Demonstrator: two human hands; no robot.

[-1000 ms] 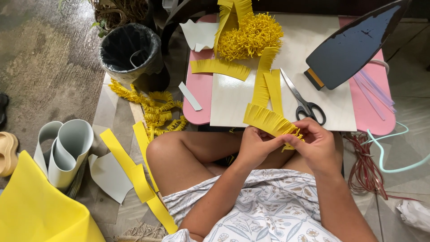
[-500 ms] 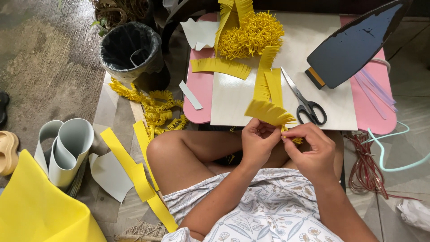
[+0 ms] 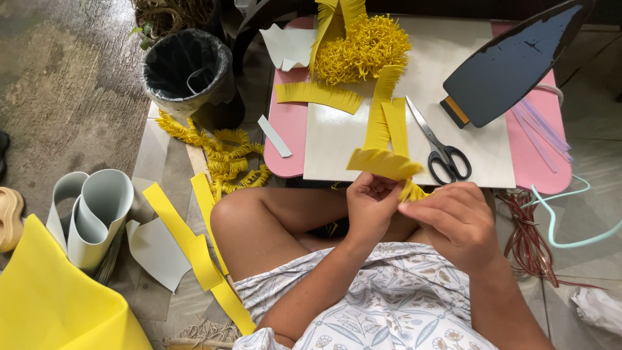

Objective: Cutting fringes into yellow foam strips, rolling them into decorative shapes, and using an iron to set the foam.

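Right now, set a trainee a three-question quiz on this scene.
1. True or false: both hands hold the fringed yellow strip.
2. What lies just right of that strip on the board: A) scissors B) a knife C) a pen?
3. What colour is the bin?

Key: 1 true: left hand and right hand pinch it. 2 A, scissors. 3 black.

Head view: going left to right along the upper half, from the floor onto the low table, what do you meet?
Black bin → grey strip on the pink table edge → fringed yellow strip → scissors → dark boat-shaped board → pale green cord.
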